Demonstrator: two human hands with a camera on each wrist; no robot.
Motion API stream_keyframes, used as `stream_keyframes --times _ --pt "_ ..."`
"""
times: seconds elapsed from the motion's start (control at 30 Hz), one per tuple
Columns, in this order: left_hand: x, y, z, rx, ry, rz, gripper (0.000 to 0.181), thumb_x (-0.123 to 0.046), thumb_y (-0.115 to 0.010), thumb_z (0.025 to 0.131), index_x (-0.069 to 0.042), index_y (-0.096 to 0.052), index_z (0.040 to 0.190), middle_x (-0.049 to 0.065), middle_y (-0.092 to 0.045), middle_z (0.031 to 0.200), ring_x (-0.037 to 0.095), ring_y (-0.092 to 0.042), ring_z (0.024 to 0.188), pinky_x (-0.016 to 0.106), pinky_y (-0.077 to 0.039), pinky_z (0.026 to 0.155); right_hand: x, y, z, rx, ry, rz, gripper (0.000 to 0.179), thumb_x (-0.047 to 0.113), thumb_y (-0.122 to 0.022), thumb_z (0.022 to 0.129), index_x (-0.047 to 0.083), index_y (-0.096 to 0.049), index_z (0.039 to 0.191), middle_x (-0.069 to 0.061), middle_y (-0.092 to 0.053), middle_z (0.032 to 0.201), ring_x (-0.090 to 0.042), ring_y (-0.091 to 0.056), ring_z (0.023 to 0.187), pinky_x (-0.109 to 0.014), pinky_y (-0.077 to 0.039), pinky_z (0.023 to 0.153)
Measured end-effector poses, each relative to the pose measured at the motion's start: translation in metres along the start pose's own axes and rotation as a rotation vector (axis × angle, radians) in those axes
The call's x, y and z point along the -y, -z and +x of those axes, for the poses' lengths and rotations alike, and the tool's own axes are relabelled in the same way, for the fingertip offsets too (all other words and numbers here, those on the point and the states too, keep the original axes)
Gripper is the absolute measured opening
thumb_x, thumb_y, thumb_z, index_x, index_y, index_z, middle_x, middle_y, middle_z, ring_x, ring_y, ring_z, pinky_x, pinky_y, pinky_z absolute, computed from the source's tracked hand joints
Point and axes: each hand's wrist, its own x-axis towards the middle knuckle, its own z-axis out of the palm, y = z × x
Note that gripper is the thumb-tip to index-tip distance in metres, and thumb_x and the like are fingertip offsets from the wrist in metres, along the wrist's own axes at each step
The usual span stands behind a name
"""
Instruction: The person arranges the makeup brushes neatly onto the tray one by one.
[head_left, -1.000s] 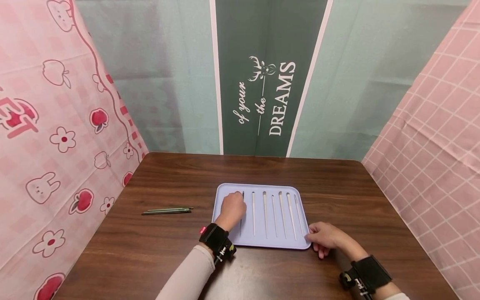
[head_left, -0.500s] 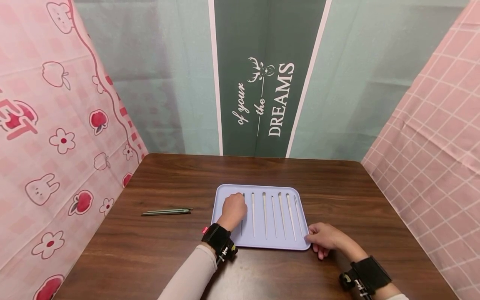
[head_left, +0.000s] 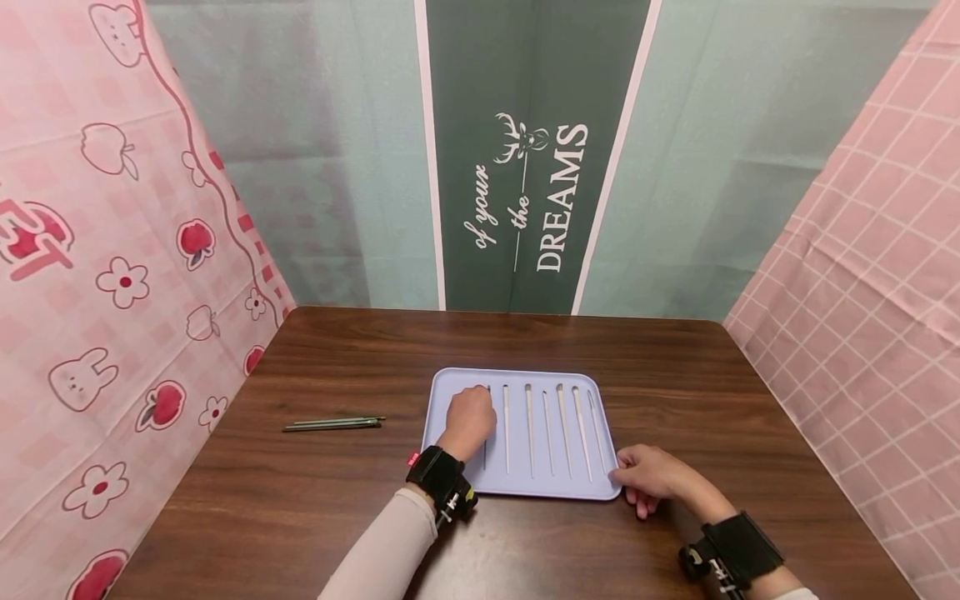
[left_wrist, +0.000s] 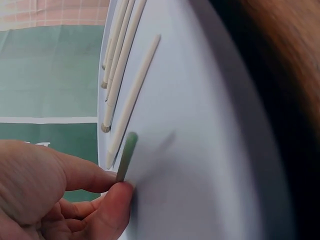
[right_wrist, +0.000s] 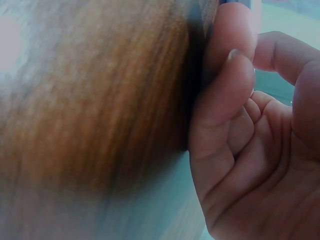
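Note:
My left hand is over the left part of a pale lavender tray. Between its thumb and finger it pinches a slim green-handled makeup brush, whose handle end casts a shadow on the tray in the left wrist view. Several cream-handled makeup brushes lie side by side in the tray, to the right of that hand. At the tray's near right corner, my right hand holds the rim, thumb on top and the other fingers curled below.
Left of the tray, a few more green-handled brushes lie together on the dark wooden table. Patterned cloths hang on the left, behind and on the right of the table. A black strap with a small camera circles each wrist.
My left hand has shifted very slightly to the right with the green-handled brush. The right hand stays at the tray's corner.

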Motion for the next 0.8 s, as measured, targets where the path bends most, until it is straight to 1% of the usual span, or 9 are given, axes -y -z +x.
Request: stream_keyframes --times 0.3,0.57,0.63,0.7,0.73,0.8 --pt "-0.0002 -0.0001 -0.0012 0.000 0.020 -0.005 0.011 0.001 -0.064 0.087 0.001 -0.068 0.077 0.013 -0.065 0.068 0.028 -0.066 0.064 0.040 -0.055 0.058 0.0000 -0.0007 0.0005 -0.002 -0.001 0.002 0.024 0.013 -0.061 0.094 0.009 -0.051 0.074 -0.004 -0.061 0.060 -0.009 -0.061 0.043 -0.025 -0.049 0.043" --pt "0.0009 -0.0004 -0.0019 -0.020 -0.002 -0.007 0.010 0.001 -0.064 0.085 0.000 -0.066 0.076 0.013 -0.064 0.068 0.028 -0.066 0.065 0.040 -0.054 0.058 0.0013 -0.0009 -0.0003 -0.006 0.000 0.001 0.024 0.013 -0.061 0.094 0.009 -0.051 0.073 -0.004 -0.061 0.060 -0.009 -0.060 0.044 -0.025 -0.049 0.043" --pt "0.0009 0.0005 -0.0025 -0.015 0.001 -0.009 0.010 0.001 -0.064 0.086 0.000 -0.066 0.076 0.013 -0.064 0.068 0.028 -0.066 0.065 0.040 -0.054 0.058 0.0009 -0.0011 -0.0005 -0.009 -0.002 -0.002 0.024 0.013 -0.061 0.094 0.008 -0.051 0.073 -0.004 -0.061 0.060 -0.009 -0.060 0.044 -0.025 -0.049 0.043" --pt "0.0004 0.0023 -0.0039 -0.002 0.016 -0.020 0.008 -0.002 -0.067 0.086 0.001 -0.066 0.078 0.014 -0.064 0.071 0.029 -0.066 0.067 0.041 -0.054 0.058 0.0003 -0.0014 -0.0006 -0.012 -0.004 -0.008 0.024 0.013 -0.062 0.095 0.008 -0.051 0.074 -0.004 -0.061 0.060 -0.009 -0.060 0.044 -0.025 -0.049 0.043" --pt "0.0000 0.0033 -0.0045 0.010 0.029 -0.021 0.008 -0.005 -0.068 0.086 0.001 -0.066 0.081 0.014 -0.064 0.074 0.030 -0.066 0.069 0.042 -0.054 0.060 0.0001 -0.0014 -0.0008 -0.013 -0.005 -0.011 0.024 0.013 -0.062 0.095 0.008 -0.051 0.074 -0.004 -0.061 0.060 -0.009 -0.060 0.044 -0.025 -0.049 0.043" --pt "-0.0014 0.0054 -0.0057 0.042 0.054 -0.012 0.015 -0.012 -0.072 0.086 0.002 -0.066 0.090 0.015 -0.065 0.081 0.032 -0.066 0.076 0.043 -0.055 0.062 -0.0003 -0.0013 -0.0010 -0.013 -0.006 -0.014 0.024 0.013 -0.062 0.095 0.008 -0.051 0.074 -0.004 -0.061 0.060 -0.010 -0.060 0.044 -0.026 -0.049 0.043"
